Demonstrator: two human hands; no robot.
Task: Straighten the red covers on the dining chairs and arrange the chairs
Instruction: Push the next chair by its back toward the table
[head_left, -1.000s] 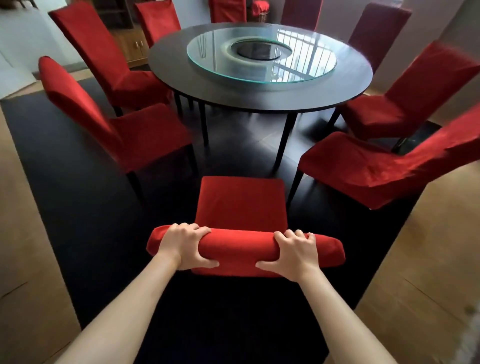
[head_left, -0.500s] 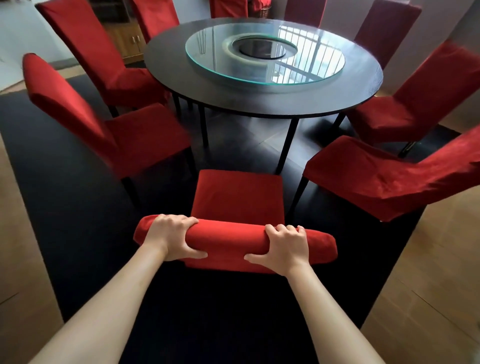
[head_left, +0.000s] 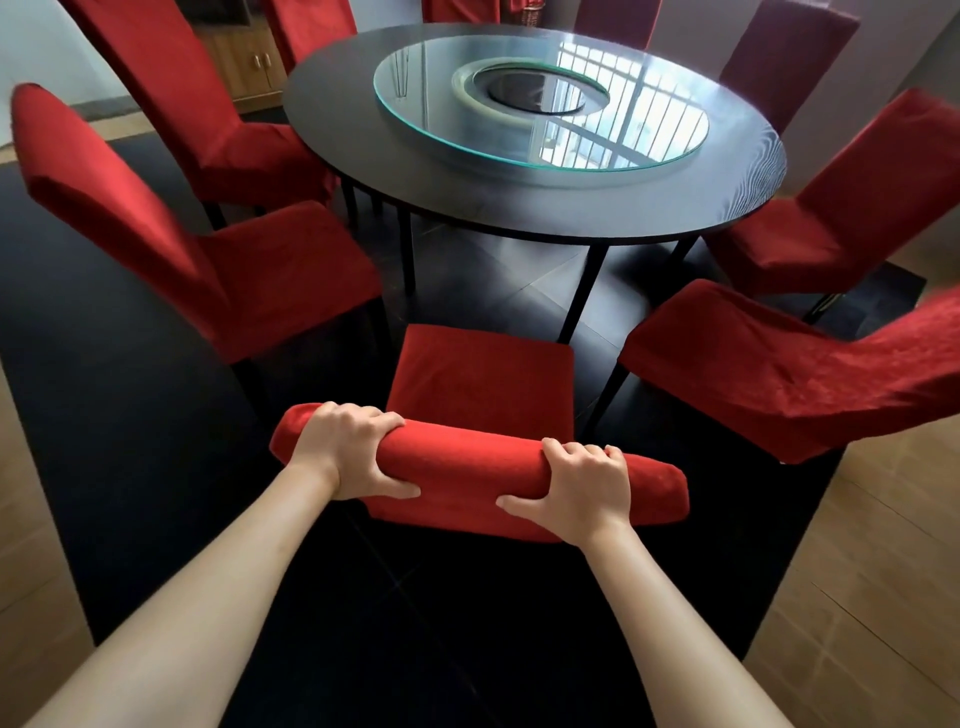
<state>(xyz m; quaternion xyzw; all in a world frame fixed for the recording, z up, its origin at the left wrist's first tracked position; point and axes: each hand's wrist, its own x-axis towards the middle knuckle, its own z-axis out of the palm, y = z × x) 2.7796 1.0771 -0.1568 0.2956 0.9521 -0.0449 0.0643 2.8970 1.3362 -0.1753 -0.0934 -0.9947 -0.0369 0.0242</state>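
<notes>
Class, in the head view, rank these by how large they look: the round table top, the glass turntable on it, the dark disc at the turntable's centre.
1. Round table top, largest.
2. Glass turntable, lying within the table's rim.
3. Dark disc, smallest, lying within the turntable.
Each lies inside the last, so nearness to the camera does not upset the order.

Left hand (head_left: 347, 456) and right hand (head_left: 582, 489) both grip the red chair's top (head_left: 478, 462). The round surface (head_left: 519, 202) stands beyond the hands.

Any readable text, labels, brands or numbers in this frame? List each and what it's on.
None. No readable text on the red chair covers, the round table, the glass turntable or the wooden cabinet.
</notes>
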